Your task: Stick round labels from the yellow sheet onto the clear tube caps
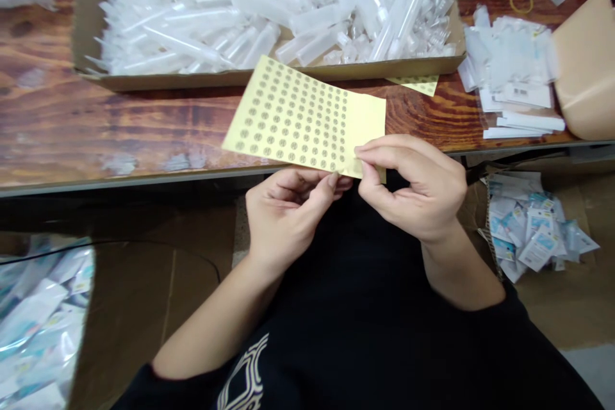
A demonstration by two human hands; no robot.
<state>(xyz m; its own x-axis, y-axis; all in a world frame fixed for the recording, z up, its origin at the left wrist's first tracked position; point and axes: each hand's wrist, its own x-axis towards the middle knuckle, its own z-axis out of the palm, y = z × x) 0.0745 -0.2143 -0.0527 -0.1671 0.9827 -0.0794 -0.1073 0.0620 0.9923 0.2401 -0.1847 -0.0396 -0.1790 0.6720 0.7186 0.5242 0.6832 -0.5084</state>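
A pale yellow sticker sheet (298, 118) is held up at the table's front edge, tilted. Rows of small round printed stickers cover most of it, while a strip at its right end is bare. My left hand (293, 208) grips the lower edge, thumb on top and fingers beneath. The thumb and forefinger of my right hand (416, 182) are pinched together at the bare lower right part of the sheet. Whether a loose sticker is between those fingertips is too small to make out.
Behind the sheet stands a shallow cardboard box (269, 77) full of clear plastic tubes and small bottles. To its right lie clear packets (514, 64), a rubber band (521, 1) and a beige container (589, 64). Below the wooden table (52, 109) are packaged items in a box (533, 224) and a bag (43, 327).
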